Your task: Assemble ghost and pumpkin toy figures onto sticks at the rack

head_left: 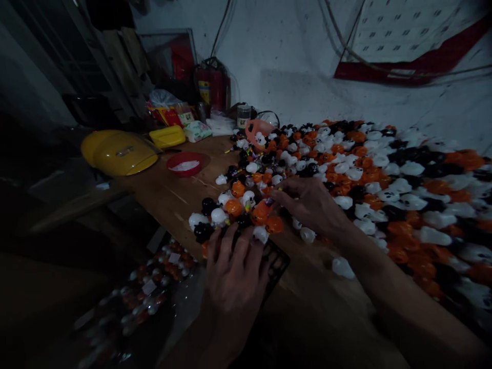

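Pretty dim room, with a wooden table (154, 189) against a whitish wall (284, 51) and a massive heap of orange, white and black toys (365, 169) along its right side. Left hand (236, 271) lies palm-down at the near edge of a smaller toy cluster (233, 207), black gridded tray (279, 264) poking out beside it. Right hand (307, 205) has its fingertips at the cluster's far-right side, and honestly I can't tell if either's gripping anything.

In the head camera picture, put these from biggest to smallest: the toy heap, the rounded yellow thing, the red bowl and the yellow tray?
1. Toy heap
2. Rounded yellow thing
3. Red bowl and yellow tray: too alike to rank
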`<move>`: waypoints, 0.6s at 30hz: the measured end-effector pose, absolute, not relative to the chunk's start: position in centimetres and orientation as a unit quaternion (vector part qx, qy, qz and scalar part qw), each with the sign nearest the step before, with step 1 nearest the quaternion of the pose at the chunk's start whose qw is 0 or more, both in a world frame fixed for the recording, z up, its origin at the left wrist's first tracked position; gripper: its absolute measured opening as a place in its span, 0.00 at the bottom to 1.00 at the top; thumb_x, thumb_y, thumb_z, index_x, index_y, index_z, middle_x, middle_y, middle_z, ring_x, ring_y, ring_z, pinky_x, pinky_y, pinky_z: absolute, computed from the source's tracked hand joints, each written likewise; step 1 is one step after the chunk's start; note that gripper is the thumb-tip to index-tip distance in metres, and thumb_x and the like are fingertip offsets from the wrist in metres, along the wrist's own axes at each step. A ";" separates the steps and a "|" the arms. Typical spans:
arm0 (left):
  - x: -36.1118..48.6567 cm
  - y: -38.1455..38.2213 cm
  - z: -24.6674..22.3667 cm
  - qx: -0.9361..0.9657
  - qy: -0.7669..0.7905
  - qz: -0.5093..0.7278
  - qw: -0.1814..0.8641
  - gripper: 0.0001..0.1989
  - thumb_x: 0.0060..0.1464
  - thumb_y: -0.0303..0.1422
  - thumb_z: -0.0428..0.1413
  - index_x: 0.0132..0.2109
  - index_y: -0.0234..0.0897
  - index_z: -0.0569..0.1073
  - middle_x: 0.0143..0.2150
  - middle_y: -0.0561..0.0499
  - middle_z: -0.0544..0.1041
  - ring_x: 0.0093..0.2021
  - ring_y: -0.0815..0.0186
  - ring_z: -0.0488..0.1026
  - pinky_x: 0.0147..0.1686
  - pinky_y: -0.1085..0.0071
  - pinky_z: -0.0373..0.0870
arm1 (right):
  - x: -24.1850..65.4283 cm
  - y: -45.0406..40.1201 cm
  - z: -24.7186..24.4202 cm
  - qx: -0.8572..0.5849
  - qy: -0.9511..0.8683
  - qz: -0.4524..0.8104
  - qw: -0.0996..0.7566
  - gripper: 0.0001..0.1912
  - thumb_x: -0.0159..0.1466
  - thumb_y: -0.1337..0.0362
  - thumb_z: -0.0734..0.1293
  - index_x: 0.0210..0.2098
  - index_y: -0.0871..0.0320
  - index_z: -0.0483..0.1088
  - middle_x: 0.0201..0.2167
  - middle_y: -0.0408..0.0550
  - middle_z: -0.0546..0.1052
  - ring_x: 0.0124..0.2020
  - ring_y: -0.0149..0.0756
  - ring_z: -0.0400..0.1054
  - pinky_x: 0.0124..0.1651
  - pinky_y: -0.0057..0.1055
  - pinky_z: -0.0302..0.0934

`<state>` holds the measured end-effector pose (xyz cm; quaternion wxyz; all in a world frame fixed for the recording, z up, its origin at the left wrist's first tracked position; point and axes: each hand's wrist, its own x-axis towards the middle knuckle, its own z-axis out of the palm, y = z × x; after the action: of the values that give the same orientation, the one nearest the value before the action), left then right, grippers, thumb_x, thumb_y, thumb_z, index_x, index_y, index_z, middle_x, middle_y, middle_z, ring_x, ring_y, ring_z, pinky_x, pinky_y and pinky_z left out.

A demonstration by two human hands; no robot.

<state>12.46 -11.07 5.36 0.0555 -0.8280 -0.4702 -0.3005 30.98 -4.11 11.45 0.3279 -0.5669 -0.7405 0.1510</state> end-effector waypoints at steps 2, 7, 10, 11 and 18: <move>12.7 -10.7 6.7 -0.830 -0.474 -0.291 0.036 0.12 0.59 0.34 0.50 0.47 0.36 0.73 0.52 0.48 0.76 0.56 0.52 0.65 0.56 0.47 0.60 | 30.7 -4.2 11.8 -0.556 -0.754 0.147 0.317 0.12 0.62 0.61 0.63 0.31 0.62 0.75 0.25 0.45 0.76 0.25 0.30 0.66 0.29 0.26 0.53; 13.2 -9.8 8.2 -0.840 -0.496 -0.218 0.029 0.15 0.61 0.36 0.47 0.45 0.33 0.75 0.45 0.44 0.78 0.54 0.47 0.66 0.52 0.45 0.62 | 29.5 -4.0 11.8 -0.529 -0.791 0.174 0.254 0.10 0.62 0.64 0.63 0.33 0.62 0.75 0.25 0.45 0.75 0.25 0.28 0.64 0.29 0.25 0.52; 13.2 -9.9 7.4 -0.845 -0.496 -0.194 0.039 0.17 0.59 0.40 0.49 0.49 0.39 0.75 0.54 0.45 0.74 0.56 0.44 0.64 0.52 0.43 0.61 | 29.3 -3.9 11.8 -0.510 -0.808 0.186 0.229 0.07 0.60 0.66 0.65 0.31 0.62 0.75 0.24 0.43 0.73 0.24 0.27 0.63 0.29 0.24 0.52; 13.1 -10.0 7.1 -0.846 -0.496 -0.192 0.045 0.18 0.58 0.42 0.49 0.50 0.41 0.74 0.56 0.46 0.73 0.56 0.44 0.63 0.52 0.42 0.61 | 29.4 -4.0 12.0 -0.504 -0.808 0.187 0.240 0.07 0.61 0.66 0.65 0.31 0.61 0.75 0.24 0.43 0.74 0.24 0.26 0.63 0.29 0.24 0.52; 12.0 -10.7 5.3 -0.857 -0.471 -0.188 0.089 0.23 0.56 0.48 0.51 0.57 0.49 0.70 0.63 0.45 0.65 0.60 0.38 0.58 0.51 0.40 0.62 | 31.1 -4.1 13.0 -0.559 -0.735 0.136 0.358 0.16 0.63 0.56 0.63 0.28 0.61 0.75 0.21 0.44 0.73 0.19 0.26 0.59 0.22 0.26 0.48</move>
<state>12.01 -10.69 5.31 0.0890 -0.8573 -0.4709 -0.1883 31.13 -4.06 13.03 0.3575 -0.5594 -0.7353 0.1362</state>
